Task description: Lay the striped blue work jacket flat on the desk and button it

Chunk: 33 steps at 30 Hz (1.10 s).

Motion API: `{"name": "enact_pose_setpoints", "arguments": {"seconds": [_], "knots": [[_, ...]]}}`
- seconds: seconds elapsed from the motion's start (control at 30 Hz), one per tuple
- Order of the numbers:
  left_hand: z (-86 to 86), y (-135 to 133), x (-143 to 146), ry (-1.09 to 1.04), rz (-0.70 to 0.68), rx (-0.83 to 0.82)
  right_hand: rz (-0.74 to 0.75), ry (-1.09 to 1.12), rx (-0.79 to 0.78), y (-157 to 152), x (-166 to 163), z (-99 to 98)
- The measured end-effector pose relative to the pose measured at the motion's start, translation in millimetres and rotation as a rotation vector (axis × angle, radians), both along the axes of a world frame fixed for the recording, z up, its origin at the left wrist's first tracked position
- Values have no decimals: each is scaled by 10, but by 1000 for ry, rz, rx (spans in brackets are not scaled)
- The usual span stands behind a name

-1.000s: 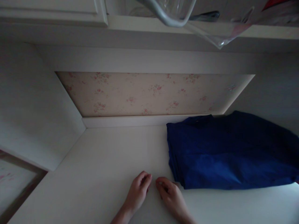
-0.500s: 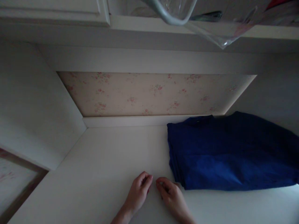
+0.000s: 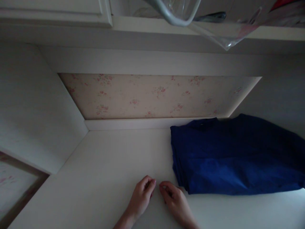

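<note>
My left hand (image 3: pixel 141 194) is low in the middle of the view, over the white surface (image 3: pixel 119 159). Its fingers are curled in and the thumb presses against the index finger, with nothing visible in the grip. Just to the right, a small gap apart, my right hand (image 3: pixel 175 201) has the same loosely closed shape, thumb and index fingertip together, and I see no object in it. Nearest to it lies a folded dark blue cloth (image 3: pixel 233 156), its left edge close to the knuckles. The inner sides of the fingers are partly hidden.
A white panel (image 3: pixel 43 105) rises on the left. Floral wallpaper (image 3: pixel 143 95) shows in the opening at the back. Overhead, a shelf edge (image 3: pixel 147 27) crosses the view, with a pale curved bar (image 3: pixel 178 21) and a clear plastic piece (image 3: pixel 227 43) hanging past it.
</note>
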<state>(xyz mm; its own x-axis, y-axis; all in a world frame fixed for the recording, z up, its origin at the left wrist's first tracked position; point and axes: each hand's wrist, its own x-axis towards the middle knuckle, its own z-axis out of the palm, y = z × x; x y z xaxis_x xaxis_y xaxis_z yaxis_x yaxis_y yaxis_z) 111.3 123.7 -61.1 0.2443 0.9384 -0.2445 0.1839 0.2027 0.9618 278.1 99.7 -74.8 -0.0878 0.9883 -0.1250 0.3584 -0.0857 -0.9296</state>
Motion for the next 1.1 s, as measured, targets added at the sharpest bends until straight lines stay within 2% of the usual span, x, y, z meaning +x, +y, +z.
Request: {"name": "enact_pose_setpoints", "arguments": {"seconds": [1.1], "knots": [[-26,-13,-1,37,-29,43,17,-6,21,3,-1,6]]}}
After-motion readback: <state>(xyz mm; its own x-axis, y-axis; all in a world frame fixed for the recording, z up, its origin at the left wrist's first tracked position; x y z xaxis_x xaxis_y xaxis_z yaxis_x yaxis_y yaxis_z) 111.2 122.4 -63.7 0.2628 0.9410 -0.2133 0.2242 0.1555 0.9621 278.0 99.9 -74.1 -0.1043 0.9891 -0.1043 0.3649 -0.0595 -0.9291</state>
